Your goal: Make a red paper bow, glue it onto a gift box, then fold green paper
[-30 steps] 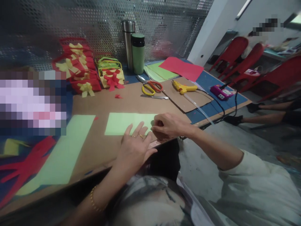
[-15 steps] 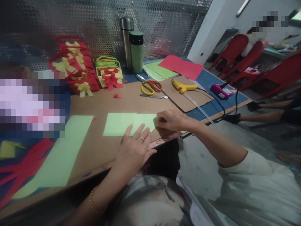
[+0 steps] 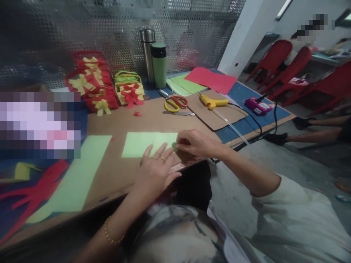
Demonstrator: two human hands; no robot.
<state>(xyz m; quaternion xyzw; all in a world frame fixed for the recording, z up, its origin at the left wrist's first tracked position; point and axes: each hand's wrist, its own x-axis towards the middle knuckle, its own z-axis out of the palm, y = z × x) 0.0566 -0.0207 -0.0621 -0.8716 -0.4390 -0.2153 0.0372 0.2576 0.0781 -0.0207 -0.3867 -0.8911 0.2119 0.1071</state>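
A light green paper strip (image 3: 141,143) lies on the brown cardboard (image 3: 109,171) in front of me. My left hand (image 3: 157,166) rests with fingers spread over the strip's lower edge, a ring on it. At the strip's right end my right hand (image 3: 194,142) is curled, thumb and fingertips pinched together on the paper's end. Its fingertips are partly hidden. To the left lies a longer light green sheet (image 3: 85,171). Scissors (image 3: 175,103) and a metal blade (image 3: 182,114) are beyond the strip, with a yellow glue gun (image 3: 214,101) to their right.
Red baskets with yellow bows (image 3: 95,84) and yellow baskets (image 3: 130,89) stand at the back, beside a green bottle (image 3: 159,67) and a steel flask (image 3: 148,54). Coloured sheets (image 3: 211,78) and a purple power socket (image 3: 257,106) are at the right. Another person sits farther back.
My right hand has shifted slightly left along with the right end of the strip, nearer my left hand. The camera view has moved a little.
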